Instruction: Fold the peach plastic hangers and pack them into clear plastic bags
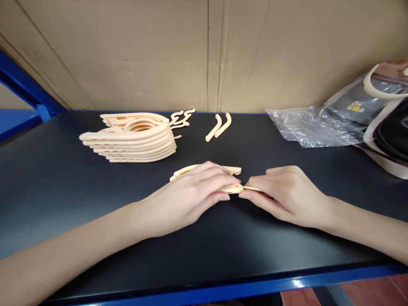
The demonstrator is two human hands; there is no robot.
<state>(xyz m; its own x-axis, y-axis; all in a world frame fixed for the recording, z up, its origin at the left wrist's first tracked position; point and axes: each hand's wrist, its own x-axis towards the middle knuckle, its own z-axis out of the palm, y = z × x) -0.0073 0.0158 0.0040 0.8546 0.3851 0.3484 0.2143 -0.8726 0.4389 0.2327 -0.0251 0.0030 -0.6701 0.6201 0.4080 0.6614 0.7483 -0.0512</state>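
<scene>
My left hand (194,193) is closed over a cream plastic hanger (233,188), which looks like a folding kind; its rounded end with a small hole sticks out past the thumb. Most of that piece is hidden under the palm and fingers. Facing it, my right hand (290,191) pinches a thin cream hanger part (253,188), whose tip meets the hanger's end. The rest of this thin part is covered by my fingers, so its shape is unclear. Just behind my left hand, another cream hanger piece (236,170) shows on the black table (134,263).
A stack of cream hangers (140,144) stands at the back left, with several hooks (182,117) beside it. Two curved cream arms (223,126) lie at the back middle. Crinkled clear plastic (296,127) and a transparent bag (350,100) occupy the right. Cardboard (143,55) backs the table.
</scene>
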